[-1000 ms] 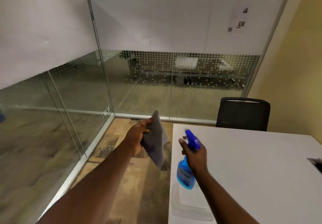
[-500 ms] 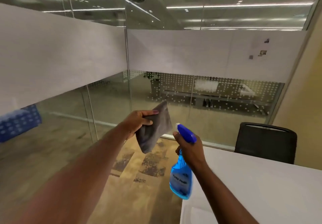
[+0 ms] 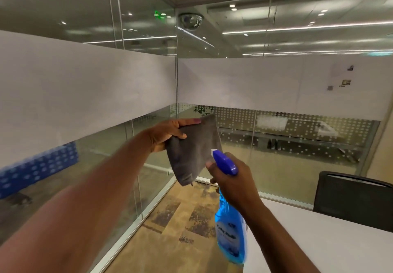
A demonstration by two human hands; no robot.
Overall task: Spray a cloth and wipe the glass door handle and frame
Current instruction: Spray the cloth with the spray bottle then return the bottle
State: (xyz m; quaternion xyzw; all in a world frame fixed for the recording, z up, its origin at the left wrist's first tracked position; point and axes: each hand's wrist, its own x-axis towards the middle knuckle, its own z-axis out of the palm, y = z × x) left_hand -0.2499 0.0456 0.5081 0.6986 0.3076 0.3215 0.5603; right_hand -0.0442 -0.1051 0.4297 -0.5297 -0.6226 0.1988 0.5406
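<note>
Grey cloth (image 3: pixel 193 151) hangs in mid-air before the glass wall (image 3: pixel 63 102), pinched at its upper edge between the thumb and curled fingers of your left hand (image 3: pixel 168 133). Just right of it, your right hand (image 3: pixel 231 179) grips the blue bottle (image 3: pixel 230 236), fingers clamped round its neck, the white nozzle (image 3: pixel 212 151) aimed at the cloth and nearly touching it. Further right stand a white table (image 3: pixel 319 247) and a black chair (image 3: pixel 357 202). No door handle or frame is in view. The risk: the cloth hangs limp and narrow, so a squeeze could send mist past it onto the wall or floor (image 3: pixel 170 230); a loose pinch could drop it.
</note>
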